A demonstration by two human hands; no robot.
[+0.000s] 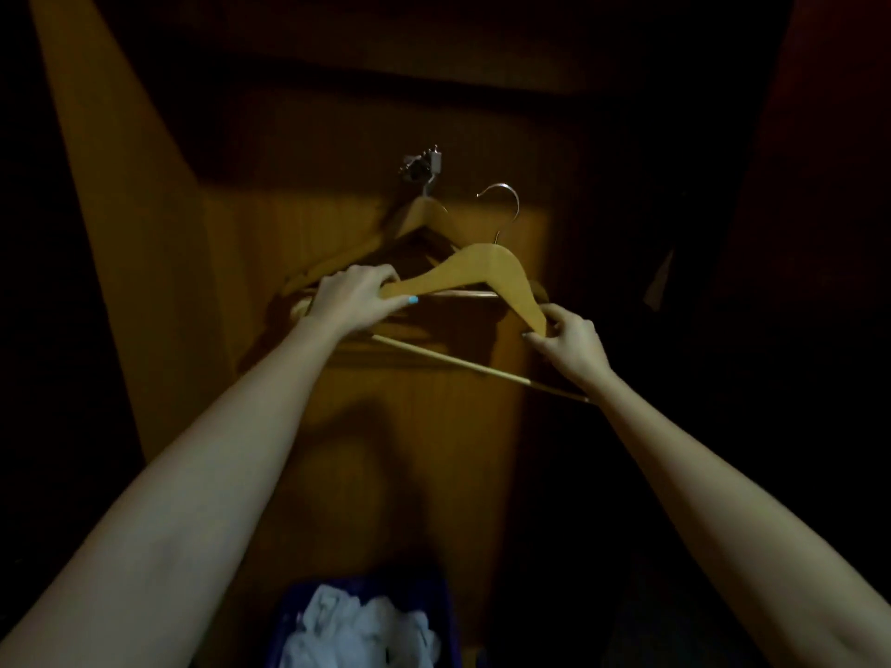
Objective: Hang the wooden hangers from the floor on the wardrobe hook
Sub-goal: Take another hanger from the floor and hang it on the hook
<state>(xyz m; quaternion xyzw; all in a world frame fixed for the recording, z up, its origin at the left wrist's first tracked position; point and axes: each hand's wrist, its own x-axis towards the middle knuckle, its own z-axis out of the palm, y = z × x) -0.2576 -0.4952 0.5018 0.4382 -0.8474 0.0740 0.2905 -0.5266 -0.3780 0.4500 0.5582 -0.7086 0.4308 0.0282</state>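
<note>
Your left grip clasps one arm of the pale wooden hanger, your right grip pinches the other; its silver hook curls above both.

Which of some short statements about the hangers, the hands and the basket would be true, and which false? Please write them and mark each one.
1. Both hands hold the same hanger. True: the left hand and the right hand grip the two ends of one wooden hanger.
2. Its metal hook already sits on the wardrobe hook. False: it hangs free, to the right of that hook.
3. Another hanger already hangs from the wardrobe hook. True.
4. The basket below is red and holds shoes. False: the basket is blue and holds white cloth.
</note>
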